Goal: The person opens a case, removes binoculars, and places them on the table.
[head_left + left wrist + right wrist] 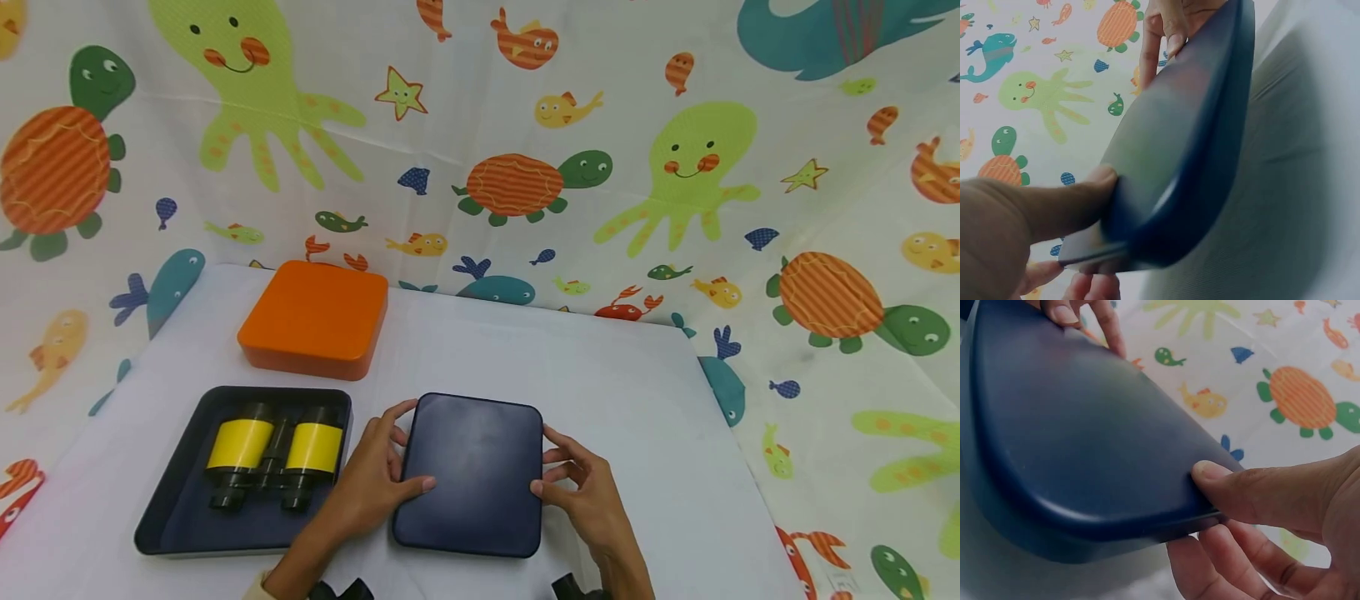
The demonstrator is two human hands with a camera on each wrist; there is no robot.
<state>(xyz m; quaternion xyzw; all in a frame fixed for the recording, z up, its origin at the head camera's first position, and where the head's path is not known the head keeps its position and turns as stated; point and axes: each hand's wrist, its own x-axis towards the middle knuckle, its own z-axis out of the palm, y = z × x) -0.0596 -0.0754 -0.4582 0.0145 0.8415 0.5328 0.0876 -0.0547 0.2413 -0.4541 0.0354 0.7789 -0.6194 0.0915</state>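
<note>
Hands (375,471) (587,492) hold navy box (472,475) (seemingly raised)

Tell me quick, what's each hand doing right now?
Left hand: holding one side of the dark blue box, thumb on top.
Right hand: holding the opposite side, thumb on top too.

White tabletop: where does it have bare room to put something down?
The white tabletop is bare right of the right hand, and behind the dark blue box, right of the orange box, up to the printed cloth. It is crowded on the left: the left hand is between the dark blue box and the black tray with binoculars.
</note>
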